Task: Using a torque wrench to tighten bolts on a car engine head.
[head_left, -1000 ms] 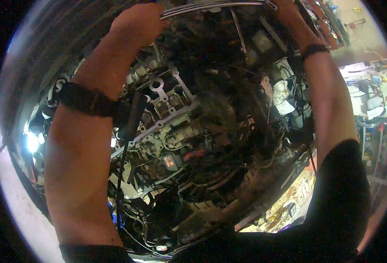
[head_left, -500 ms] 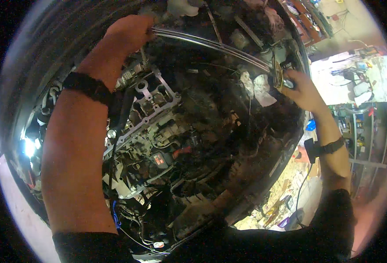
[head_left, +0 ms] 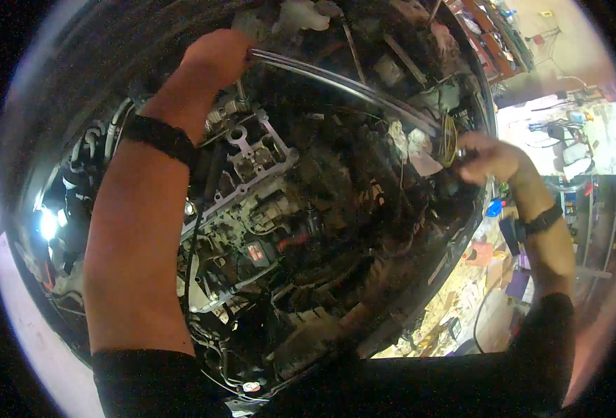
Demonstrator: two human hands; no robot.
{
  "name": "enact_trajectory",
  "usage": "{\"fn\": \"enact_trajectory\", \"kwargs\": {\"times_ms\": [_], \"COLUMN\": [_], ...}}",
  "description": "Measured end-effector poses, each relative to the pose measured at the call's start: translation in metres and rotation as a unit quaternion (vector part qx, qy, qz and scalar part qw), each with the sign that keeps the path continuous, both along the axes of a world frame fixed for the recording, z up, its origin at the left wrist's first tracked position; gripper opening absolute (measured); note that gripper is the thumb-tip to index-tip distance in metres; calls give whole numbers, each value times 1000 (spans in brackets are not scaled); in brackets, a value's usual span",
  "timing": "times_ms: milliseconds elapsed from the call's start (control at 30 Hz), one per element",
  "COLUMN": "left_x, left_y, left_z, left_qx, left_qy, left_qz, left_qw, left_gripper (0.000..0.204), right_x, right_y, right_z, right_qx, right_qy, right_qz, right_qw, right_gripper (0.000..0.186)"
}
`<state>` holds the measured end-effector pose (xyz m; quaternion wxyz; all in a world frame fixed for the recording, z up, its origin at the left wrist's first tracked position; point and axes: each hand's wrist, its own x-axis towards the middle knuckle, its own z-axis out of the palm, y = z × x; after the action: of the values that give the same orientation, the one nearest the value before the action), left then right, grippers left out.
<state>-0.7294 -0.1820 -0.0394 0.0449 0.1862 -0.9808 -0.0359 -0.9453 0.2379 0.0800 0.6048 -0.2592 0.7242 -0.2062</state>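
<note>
At the far left of the engine bay, my left hand (head_left: pixel 217 59) is closed round the near-left end of a long shiny metal bar (head_left: pixel 343 83). The bar slants across the bay, down to the right, its far end close to a loop of yellowish wire or band (head_left: pixel 449 139). Just right of that loop is my right hand (head_left: pixel 490 160), fingers curled and slightly blurred. Something small and shiny shows between its fingertips; its kind cannot be made out. Below my left hand lies the exposed engine top (head_left: pixel 252 157), a pale metal frame with openings.
A crumpled white rag or paper (head_left: pixel 423 155) lies near the bar's right end. Hoses and cables run along the bay's left side near a bright lamp (head_left: pixel 48 224). Beyond the right edge stand a cluttered white workbench (head_left: pixel 531 118) and shelves (head_left: pixel 594 216).
My right hand has drawn back to the right and down, away from the wire loop. The left hand keeps hold of the bar's end. The whole view has shifted slightly.
</note>
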Motion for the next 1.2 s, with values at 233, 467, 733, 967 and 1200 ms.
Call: {"fn": "enact_trajectory", "kwargs": {"times_ms": [233,467,733,967,1200], "left_x": [2,126,464,479,420], "left_y": [5,30,69,73,85], "left_z": [21,15,-156,-226,-150], "left_qx": [-12,51,213,197,346], "left_qy": [-33,240,169,182,150], "left_qz": [45,164,510,504,516], "left_qw": [998,956,816,821,769], "left_gripper": [28,44,50,57,77], "right_x": [70,77,126,231,343], "right_y": [26,33,35,14,-18], "right_z": [-21,-12,-23,-7,-15], "right_qx": [-80,-117,-105,-127,-147], "right_qy": [-417,-321,-377,-289,-294], "right_qz": [-202,-252,-259,-301,-403], "right_qw": [882,905,883,900,854], "right_gripper": [27,15,18,15,14]}}
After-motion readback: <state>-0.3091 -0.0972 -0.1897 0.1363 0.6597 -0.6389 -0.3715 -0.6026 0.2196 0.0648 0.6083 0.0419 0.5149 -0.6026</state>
